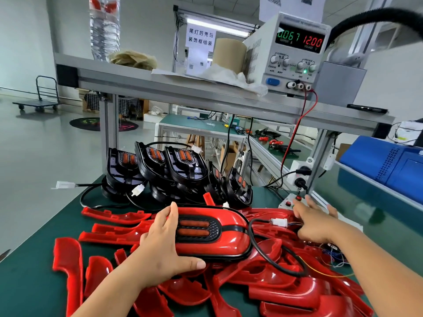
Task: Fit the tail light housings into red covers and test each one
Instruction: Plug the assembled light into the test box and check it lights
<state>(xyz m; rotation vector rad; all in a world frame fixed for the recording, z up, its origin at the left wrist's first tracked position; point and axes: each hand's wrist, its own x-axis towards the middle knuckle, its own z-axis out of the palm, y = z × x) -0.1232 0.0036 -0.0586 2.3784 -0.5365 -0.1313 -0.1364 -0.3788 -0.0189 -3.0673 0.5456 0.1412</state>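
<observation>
Bench: green mat [34, 282], with an aluminium shelf [160, 83] above it. The left hand [164, 243] grips the assembled tail light [229, 239] at its left end, fingers curled over the top edge and thumb under the near edge. The unit lies lengthwise on the pile of loose red covers [286, 291], its red cover seated around the black lens insert. Its two lamp bars [193, 227] look orange-red; I cannot tell whether they are lit. A black cable [263, 255] loops out from the unit's right end to a white connector [280, 222], which is mated to thin coloured wires. The right hand [315, 220] is open, fingers spread and reaching to the small switch box [286, 200] with red buttons at the back right of the mat. The fingertips are just beside a button; contact cannot be confirmed. The DC power supply [297, 53] on the shelf reads 0.067 on the current display and 12.00 on the voltage display, green indicator lit, with red and black leads hanging from its front terminals. Unfitted black housings [178, 170] are stacked upright behind the covers, several with white plugs on black leads. On the shelf are a brown tape roll [229, 53] and a plastic bottle [104, 30]. A blue crate [389, 161] sits on the right.
</observation>
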